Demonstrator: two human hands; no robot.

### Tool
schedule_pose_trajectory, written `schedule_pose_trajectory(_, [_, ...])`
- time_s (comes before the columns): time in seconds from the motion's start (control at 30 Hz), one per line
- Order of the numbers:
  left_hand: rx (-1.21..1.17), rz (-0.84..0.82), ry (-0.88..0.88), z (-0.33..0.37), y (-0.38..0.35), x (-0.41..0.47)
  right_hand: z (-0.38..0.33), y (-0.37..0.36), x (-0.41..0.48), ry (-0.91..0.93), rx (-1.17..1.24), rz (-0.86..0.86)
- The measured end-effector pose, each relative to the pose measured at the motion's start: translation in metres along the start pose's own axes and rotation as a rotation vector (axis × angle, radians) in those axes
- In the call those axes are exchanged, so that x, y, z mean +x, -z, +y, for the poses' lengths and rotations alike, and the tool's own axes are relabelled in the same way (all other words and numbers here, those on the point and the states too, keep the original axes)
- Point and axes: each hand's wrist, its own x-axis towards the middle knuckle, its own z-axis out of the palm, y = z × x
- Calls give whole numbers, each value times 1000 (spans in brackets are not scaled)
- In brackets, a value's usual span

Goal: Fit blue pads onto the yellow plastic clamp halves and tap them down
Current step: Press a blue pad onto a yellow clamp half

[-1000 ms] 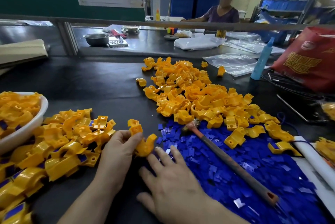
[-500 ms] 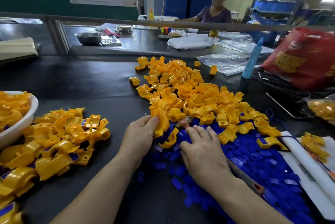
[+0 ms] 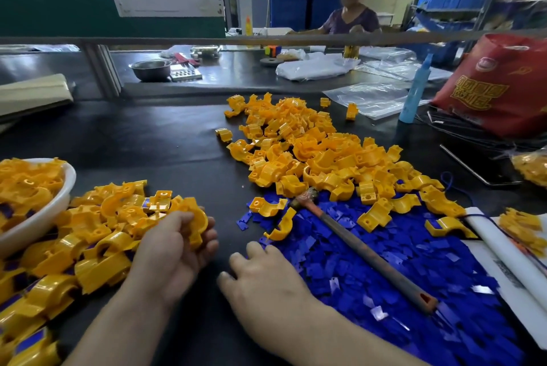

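My left hand (image 3: 174,250) grips a yellow clamp half (image 3: 196,217), curved side up, beside the left pile of padded clamp halves (image 3: 97,235). My right hand (image 3: 263,280) rests palm down at the near left edge of the spread of blue pads (image 3: 384,277), fingers apart; whether a pad lies under it is hidden. A big heap of bare yellow clamp halves (image 3: 310,152) lies beyond the pads. A small hammer (image 3: 364,250) with a worn handle lies across the blue pads, head near the heap. Two loose clamp halves (image 3: 266,206) sit by the hammer head.
A white bowl (image 3: 44,211) of clamp halves stands at the far left. A blue bottle (image 3: 414,90), a red bag (image 3: 497,84) and plastic sheets sit at the back right. White paper (image 3: 509,262) lies right of the pads. Another person works beyond a metal rail (image 3: 266,40).
My left hand has pulled back from the heap to the left with a clamp half. My right hand has drawn back toward me off the hammer head, which now lies uncovered.
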Motion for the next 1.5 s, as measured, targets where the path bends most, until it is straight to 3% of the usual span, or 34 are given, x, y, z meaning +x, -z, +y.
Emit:
schedule_pose_trajectory(0.1, [103, -63, 36, -6, 0, -6, 0, 2, -2, -49, -49, -23])
schedule_pose_trajectory(0.23, [299, -167, 29, -17, -4, -14, 15, -4, -14, -134, 84, -93])
schedule_pose_trajectory(0.33, [333, -252, 64, -25, -9, -21, 33, 0, -26, -251, 152, 37])
schedule_pose_trajectory(0.43, [296, -336, 4, -28, -11, -26, 56, 1, -32, -426, 308, 287])
schedule_pose_trajectory(0.53, [292, -372, -54, -29, -12, -28, 67, -3, -40, -622, 747, 452])
schedule_pose_trajectory(0.63, [379, -342, -102, -31, -11, -26, 70, -3, -42, -791, 1449, 344])
schedule_pose_trajectory(0.8, [495, -388, -146, -32, -13, -26, 77, 0, -40, -776, 2005, 382])
schedule_pose_trajectory(0.93, [569, -463, -203, -34, -14, -31, 72, 0, -40, -702, 2017, 280])
schedule_pose_trajectory(1.07, [584, -514, -254, -36, -17, -36, 70, 0, -39, -624, 1791, 213])
schedule_pose_trajectory(1.17, [583, -505, -244, -37, -18, -37, 68, 1, -38, -604, 1706, 283])
schedule_pose_trajectory(1.3, [578, -420, -230, -37, -20, -37, 67, 3, -39, -626, 1769, 396])
schedule_pose_trajectory(1.4, [573, -367, -205, -38, -23, -38, 64, 5, -37, -629, 1843, 399])
schedule_pose_trajectory(1.5, [585, -382, -157, -37, -25, -39, 61, 4, -35, -632, 1710, 344])
